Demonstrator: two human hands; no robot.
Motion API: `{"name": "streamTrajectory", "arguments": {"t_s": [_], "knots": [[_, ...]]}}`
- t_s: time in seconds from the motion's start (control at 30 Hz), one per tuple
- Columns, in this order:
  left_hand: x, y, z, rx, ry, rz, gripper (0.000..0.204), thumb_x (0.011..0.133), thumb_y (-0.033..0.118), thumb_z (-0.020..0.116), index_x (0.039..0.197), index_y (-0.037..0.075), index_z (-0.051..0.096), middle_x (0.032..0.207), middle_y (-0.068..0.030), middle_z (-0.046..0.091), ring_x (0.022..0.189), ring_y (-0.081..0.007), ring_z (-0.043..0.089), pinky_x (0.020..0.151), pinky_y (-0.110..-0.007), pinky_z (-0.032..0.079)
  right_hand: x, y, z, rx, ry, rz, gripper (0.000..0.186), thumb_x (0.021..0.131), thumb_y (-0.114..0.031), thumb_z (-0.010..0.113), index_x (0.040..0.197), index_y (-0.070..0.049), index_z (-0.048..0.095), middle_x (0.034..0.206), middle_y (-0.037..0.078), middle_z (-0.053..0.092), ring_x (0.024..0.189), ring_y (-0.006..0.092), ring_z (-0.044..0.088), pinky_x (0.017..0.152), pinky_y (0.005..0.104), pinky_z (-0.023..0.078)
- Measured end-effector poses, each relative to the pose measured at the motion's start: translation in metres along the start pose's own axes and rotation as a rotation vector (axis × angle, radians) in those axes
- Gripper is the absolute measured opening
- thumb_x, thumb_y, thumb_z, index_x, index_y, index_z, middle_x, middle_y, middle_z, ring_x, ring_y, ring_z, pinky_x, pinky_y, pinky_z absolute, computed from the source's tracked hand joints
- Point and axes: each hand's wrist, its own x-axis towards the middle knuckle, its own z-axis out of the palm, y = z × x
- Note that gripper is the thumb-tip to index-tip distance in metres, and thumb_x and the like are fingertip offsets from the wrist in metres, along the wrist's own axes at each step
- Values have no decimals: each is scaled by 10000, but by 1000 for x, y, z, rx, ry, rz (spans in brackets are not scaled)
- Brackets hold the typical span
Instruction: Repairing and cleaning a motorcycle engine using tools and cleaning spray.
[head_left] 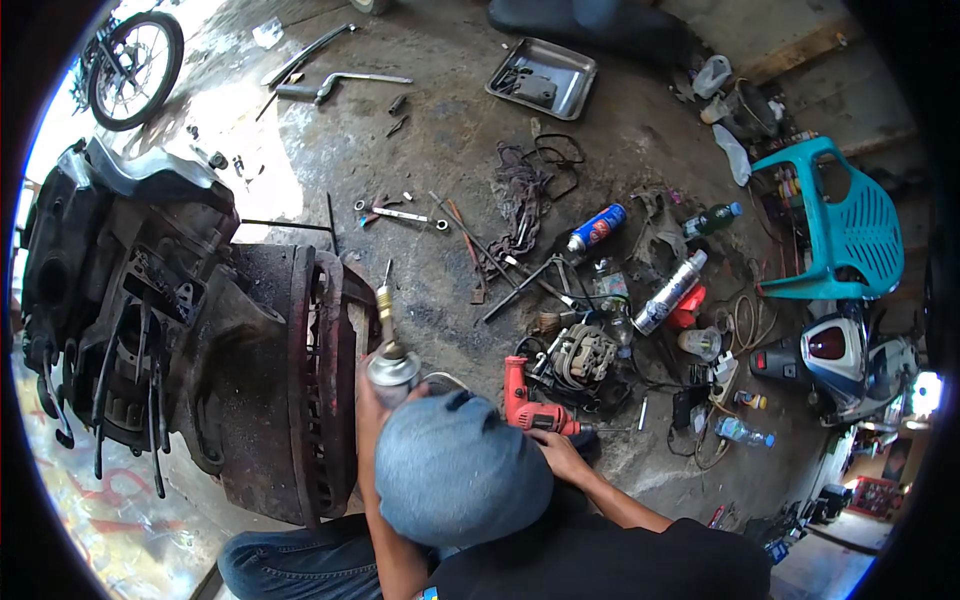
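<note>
My left hand [370,398] is wrapped round a silver canister [395,370] with a brass nozzle [385,305] and a thin metal tip. The nozzle points away from me, beside a large, dark, ribbed metal engine part [325,370] at my left. In my right hand [555,450] is the body of a red power drill [540,417]; some fingers are hidden. The drill's handle points away from me and its bit to the right. My blue-grey cap [460,470] covers part of the space between my arms.
A greasy carburettor-like part [580,352], a blue spray can [597,230] and a silver spray can [670,292] lie right of centre. Wrenches [400,215] and a metal tray [543,80] lie farther off. A teal plastic chair [825,220] and a motorcycle [830,350] stand right.
</note>
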Motion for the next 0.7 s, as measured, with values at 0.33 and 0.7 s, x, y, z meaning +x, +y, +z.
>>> {"name": "streamTrajectory", "arguments": {"t_s": [0.33,0.7], "knots": [[96,-49,91,715,-34,266,764,696,199,823,1296,-51,421,1122,-231,548,1043,-410,576,846,-504,485,39,-3,0,-116,-91,43,320,959,-185,594,1220,-4,634,977,105,728,857,168,693,776,311,532],[92,-70,110,924,-230,359,807,691,241,824,1335,-43,429,1170,-183,527,1064,-363,551,880,-473,467,28,-3,1,-82,-75,114,297,956,-179,599,1180,11,642,940,106,731,841,166,699,773,310,535]]}}
